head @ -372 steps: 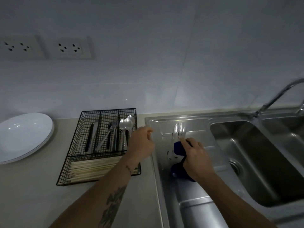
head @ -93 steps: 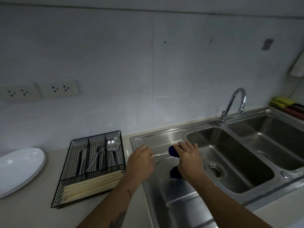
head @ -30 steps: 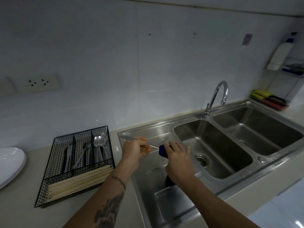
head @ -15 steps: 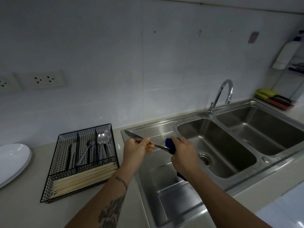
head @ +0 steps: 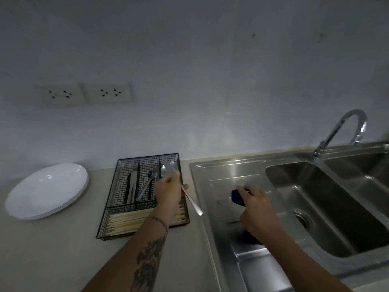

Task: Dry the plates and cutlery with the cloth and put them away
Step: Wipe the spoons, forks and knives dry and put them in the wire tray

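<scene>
Steel glints in the left hand, which pinches a table knife partway along; the handle end slants down toward the sink edge, and the blade end is blurred against the spoons, so its exact position cannot be told. The hand hovers over the right side of the black wire cutlery basket. The right hand is curled round a dark blue cloth and sits low over the steel drainboard, apart from the knife.

Judged from this, wiping of the piece is done and putting away is in hand. The next move calls for turning the knife in line with the narrow slots and lowering it into the left compartment, where other knives lie — not among the forks in the middle slot. A long front compartment holds pale chopsticks.

Further left, well apart from the basket, a stack of white plates sits on the beige counter. On the right are 2 sink basins and a curved tap; 2 wall sockets sit above. No brand, label or writing can be read anywhere.
</scene>
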Available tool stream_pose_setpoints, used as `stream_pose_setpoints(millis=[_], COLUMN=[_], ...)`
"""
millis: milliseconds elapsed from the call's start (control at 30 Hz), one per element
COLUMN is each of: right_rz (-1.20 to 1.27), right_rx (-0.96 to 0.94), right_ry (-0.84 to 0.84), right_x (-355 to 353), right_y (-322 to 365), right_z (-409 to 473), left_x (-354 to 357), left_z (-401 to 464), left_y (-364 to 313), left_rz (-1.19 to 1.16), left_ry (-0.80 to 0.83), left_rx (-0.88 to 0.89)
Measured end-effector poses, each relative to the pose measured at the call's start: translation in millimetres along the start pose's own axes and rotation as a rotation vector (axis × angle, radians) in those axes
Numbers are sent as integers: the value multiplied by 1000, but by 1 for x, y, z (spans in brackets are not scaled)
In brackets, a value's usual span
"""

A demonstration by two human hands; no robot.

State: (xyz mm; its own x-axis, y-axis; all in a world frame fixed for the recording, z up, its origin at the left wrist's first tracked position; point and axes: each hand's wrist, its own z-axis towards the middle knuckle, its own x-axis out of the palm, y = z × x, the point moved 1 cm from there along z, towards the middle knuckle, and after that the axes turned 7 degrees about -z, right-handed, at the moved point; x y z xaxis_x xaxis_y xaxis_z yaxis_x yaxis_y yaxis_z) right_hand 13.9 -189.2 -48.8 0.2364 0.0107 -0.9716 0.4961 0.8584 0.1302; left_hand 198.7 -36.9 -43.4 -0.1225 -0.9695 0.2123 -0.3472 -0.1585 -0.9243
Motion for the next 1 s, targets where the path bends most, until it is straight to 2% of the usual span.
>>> stream_pose_setpoints(millis=[100, 233, 400, 500, 633, 800, 900, 1000], right_rz=[32, 106, 132, 115, 71, 68, 81, 101], right_rx=[-6, -8, -43, -56, -79, -106, -107, -106], right_ry=[42, 60, 85, 101, 112, 106, 87, 89], right_x=[7, 20, 34, 40, 46, 51, 49, 48], right_y=[1, 16, 35, 41, 47, 49, 46, 40], right_z=[19, 42, 60, 67, 74, 80, 82, 80], left_x=[-29, -65, -92, -100, -107, -100, -99, -90], left_z=[31, 80, 128, 151, 175, 161, 154, 137], left_y=[-20, -42, -58, -54, -37, -26, -22, -30], left_rz=[113, 90, 130, 280, 492, 794, 869, 871], left_ry=[-97, -202, -278, -315, -266, -253, -275, -263], left_rx=[-17, -149, -151, -103, -97, -39, 24, 181])
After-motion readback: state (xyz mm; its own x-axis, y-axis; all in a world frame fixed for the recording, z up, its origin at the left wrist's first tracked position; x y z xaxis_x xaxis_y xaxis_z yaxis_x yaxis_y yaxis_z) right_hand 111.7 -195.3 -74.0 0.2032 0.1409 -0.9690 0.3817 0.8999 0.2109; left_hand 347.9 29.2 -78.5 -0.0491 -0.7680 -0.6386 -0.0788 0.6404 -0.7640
